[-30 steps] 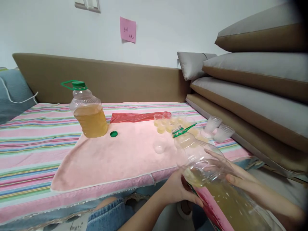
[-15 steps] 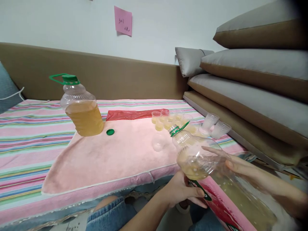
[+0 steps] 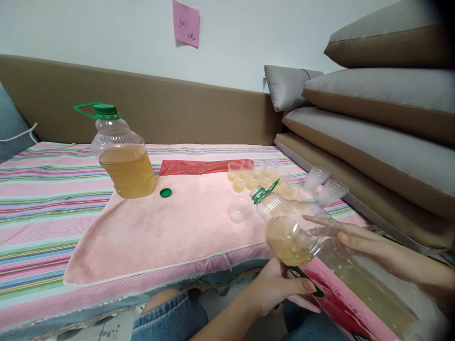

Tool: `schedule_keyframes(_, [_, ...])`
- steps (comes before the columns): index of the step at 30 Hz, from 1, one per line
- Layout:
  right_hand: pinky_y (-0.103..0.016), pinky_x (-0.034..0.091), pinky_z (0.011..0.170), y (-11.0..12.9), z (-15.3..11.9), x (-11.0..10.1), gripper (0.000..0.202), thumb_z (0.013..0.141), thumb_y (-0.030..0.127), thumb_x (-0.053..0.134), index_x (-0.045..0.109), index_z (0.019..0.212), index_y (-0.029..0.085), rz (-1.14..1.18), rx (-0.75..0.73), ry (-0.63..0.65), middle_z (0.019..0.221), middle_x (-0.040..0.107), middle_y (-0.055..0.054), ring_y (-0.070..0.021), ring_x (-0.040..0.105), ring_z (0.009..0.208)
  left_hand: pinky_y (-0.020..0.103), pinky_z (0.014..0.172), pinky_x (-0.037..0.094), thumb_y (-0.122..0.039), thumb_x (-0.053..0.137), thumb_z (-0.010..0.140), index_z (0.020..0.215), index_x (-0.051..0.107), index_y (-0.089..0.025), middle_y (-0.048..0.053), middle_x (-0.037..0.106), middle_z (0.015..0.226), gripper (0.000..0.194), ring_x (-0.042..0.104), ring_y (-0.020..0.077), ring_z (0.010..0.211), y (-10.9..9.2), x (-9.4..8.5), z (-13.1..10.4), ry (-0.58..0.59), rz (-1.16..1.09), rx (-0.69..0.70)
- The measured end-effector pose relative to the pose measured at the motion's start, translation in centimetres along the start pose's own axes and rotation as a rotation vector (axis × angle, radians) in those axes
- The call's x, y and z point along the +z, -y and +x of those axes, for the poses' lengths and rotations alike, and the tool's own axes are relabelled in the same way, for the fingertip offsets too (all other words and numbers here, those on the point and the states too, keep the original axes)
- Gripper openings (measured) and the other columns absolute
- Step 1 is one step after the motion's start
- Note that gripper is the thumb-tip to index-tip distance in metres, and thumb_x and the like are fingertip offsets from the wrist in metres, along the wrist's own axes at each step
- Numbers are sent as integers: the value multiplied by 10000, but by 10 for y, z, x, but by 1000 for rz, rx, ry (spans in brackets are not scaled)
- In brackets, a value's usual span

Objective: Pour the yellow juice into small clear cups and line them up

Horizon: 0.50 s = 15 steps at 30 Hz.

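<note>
A large clear plastic bottle (image 3: 291, 232) with a pink and red label lies tilted in both my hands, its uncapped neck toward the cups. Pale yellow liquid has run into its shoulder. My left hand (image 3: 284, 291) grips it from below near the label. Against its far right side lies my right hand (image 3: 355, 239), some fingers visible through the plastic. Just left of the bottle's neck, one clear cup (image 3: 239, 211) stands on the pink cloth, seemingly without liquid. Behind are several small cups (image 3: 239, 183) with yellow liquid, some hidden by the bottle.
Another large bottle (image 3: 131, 170) of amber liquid, green-capped, stands at left. Beside it lies a green cap (image 3: 165, 192). A red plastic bag (image 3: 199, 166) stretches along the back. Stacked clear cups (image 3: 330, 192) lie at right, near piled grey cushions (image 3: 373, 132).
The liquid has run further into the held bottle's shoulder toward its neck. Both hands keep their hold. The whole view has shifted slightly.
</note>
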State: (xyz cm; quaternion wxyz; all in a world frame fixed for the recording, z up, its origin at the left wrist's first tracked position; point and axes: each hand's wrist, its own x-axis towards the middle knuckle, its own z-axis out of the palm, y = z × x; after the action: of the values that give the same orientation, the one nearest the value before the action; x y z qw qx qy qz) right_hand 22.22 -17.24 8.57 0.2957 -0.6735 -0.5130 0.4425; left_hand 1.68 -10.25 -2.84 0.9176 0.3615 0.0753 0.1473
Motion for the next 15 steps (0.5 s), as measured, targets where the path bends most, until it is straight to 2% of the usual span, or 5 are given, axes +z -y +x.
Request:
schedule_keyframes(4, [-452,144,1176,6,2,-3,425,903,518,461,502,1320,447,-50,30,72,1552,237,149,-275,90,1449,302,618,561,-322,878,531,1276,490,-213,138,646,1140,848,686,190,772,6,0,1,-5,-28,11])
schedule_keyframes(10, [-442,159,1175,12,4,-3,442,906,507,463,482,1341,437,-14,58,80,1533,319,123,-266,165,1443,343,646,564,-358,872,528,1247,514,-198,138,646,1115,819,688,192,749,13,-1,4,-45,-19,-11])
schedule_keyframes(15, [-461,128,1178,18,7,-1,465,896,503,484,502,1344,377,-6,48,81,1538,321,83,-273,166,1444,470,757,549,-421,869,516,1242,492,-191,155,644,1123,850,691,192,724,16,-1,6,-36,-40,-13])
